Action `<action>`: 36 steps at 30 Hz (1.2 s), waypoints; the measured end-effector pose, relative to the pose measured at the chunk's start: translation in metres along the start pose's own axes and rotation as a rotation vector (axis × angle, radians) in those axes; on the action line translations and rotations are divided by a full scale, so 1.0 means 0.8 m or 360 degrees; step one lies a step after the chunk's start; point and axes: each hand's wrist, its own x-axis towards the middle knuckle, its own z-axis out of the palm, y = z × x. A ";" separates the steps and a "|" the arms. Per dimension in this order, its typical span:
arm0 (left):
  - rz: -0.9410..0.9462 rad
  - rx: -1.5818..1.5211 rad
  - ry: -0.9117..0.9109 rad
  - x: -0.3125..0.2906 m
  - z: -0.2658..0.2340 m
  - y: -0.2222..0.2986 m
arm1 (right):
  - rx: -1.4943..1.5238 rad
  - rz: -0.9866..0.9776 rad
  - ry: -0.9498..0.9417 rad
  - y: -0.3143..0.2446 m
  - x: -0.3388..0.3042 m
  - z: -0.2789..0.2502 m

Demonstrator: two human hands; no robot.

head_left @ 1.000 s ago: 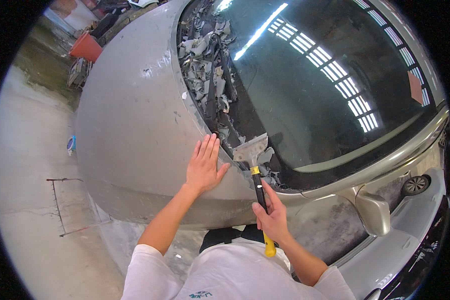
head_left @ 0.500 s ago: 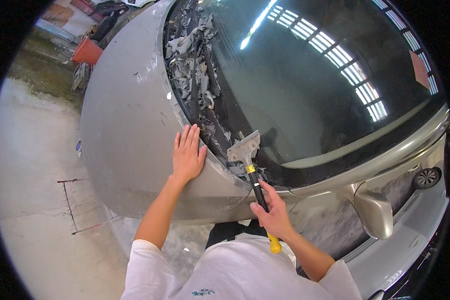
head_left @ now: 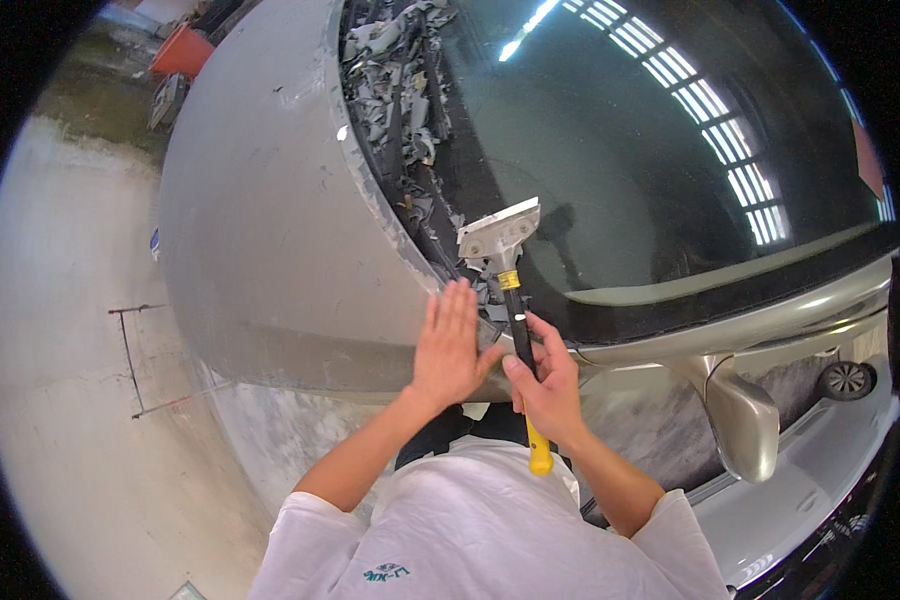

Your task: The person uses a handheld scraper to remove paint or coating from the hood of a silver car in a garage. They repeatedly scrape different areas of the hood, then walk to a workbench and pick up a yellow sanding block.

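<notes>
A scraper (head_left: 499,236) with a wide metal head and a black and yellow handle is gripped by my right hand (head_left: 548,380). Its blade points away from me, over the dark lower border of the windshield (head_left: 610,150). My left hand (head_left: 450,345) lies with outstretched fingers at the rear corner of the grey-brown car hood (head_left: 260,220), close to the scraper's handle. Along the gap between hood and glass, grey peeled scraps (head_left: 395,90) are heaped over the black cowl. Smaller scraps sit by my left fingertips.
A side mirror (head_left: 742,425) juts from the car at the right. Beyond it stands a silver car (head_left: 820,490). An orange bucket (head_left: 180,52) is at the far left, and a thin metal frame (head_left: 130,360) is on the floor at the left.
My left hand has slid right and nearer to me along the hood edge, toward the scraper. The right hand still holds the scraper, and the whole view has shifted slightly.
</notes>
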 end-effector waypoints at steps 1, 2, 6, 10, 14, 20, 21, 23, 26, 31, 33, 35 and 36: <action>0.0031 -0.0018 -0.0061 -0.006 0.000 0.004 | -0.0052 0.0009 0.0001 -0.002 0.000 0.000; 0.0093 -0.0044 -0.0089 -0.010 -0.003 0.001 | -0.0076 -0.0011 -0.0021 -0.003 -0.001 0.001; 0.0144 -0.0058 -0.0192 -0.022 -0.023 -0.060 | -0.0190 -0.0032 0.0003 0.001 -0.013 0.003; -0.0166 0.0106 0.0229 -0.034 -0.035 -0.132 | -0.0175 0.0012 0.0056 0.019 -0.040 0.005; -0.0398 -0.0278 0.0488 -0.048 -0.027 -0.117 | -0.0258 0.0254 0.0150 0.044 -0.077 0.004; 0.0541 -0.0820 0.0530 -0.084 -0.025 0.002 | -0.0234 0.0418 0.0011 0.063 -0.103 0.004; 0.0537 -0.0803 0.0467 -0.080 -0.025 0.010 | -0.0220 0.0431 0.0001 0.063 -0.100 0.006; 0.0567 -0.0739 0.0297 -0.066 -0.023 0.018 | -0.0227 0.0446 -0.0028 0.060 -0.090 0.008; 0.0462 -0.0617 0.0301 -0.046 -0.014 0.017 | -0.0198 0.0490 -0.0081 0.048 -0.074 0.006; 0.0511 -0.0627 0.0430 -0.038 0.003 0.022 | -0.0120 0.0638 -0.0187 0.030 -0.062 -0.003; 0.0335 -0.0559 0.0476 -0.034 0.005 0.023 | -0.0157 0.0737 -0.0190 0.029 -0.053 -0.004; 0.0173 -0.0513 0.0480 -0.027 0.005 0.022 | 0.0050 0.0488 -0.0333 0.029 -0.039 -0.003; 0.0280 -0.0512 0.0525 -0.025 0.005 0.021 | 0.0125 0.0350 -0.0422 0.029 -0.033 -0.002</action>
